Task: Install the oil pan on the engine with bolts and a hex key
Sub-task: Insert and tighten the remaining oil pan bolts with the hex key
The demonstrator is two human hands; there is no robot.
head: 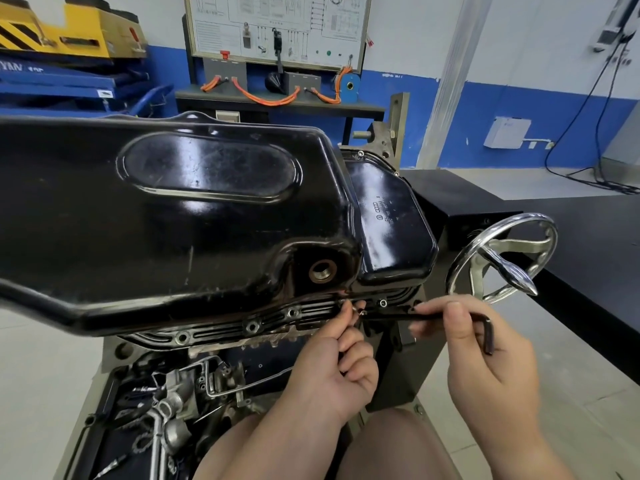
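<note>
1. The oil pan (207,209) is seated on the engine (221,375), bolts (252,327) lodged in its flange (218,331)
2. A loose bolt (360,310) is pinched at the flange by the left hand (332,368)
3. The hex key (450,318) is gripped by the right hand (485,358)

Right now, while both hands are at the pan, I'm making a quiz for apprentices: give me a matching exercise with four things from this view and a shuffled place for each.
Things
1 hex key
2 bolt
3 handwheel
4 orange cables

Places
A on the bench at the back wall
B pinched by the left hand at the edge of the pan
C gripped by the right hand
D right of the pan

Pairs: 1-C, 2-B, 3-D, 4-A
</note>
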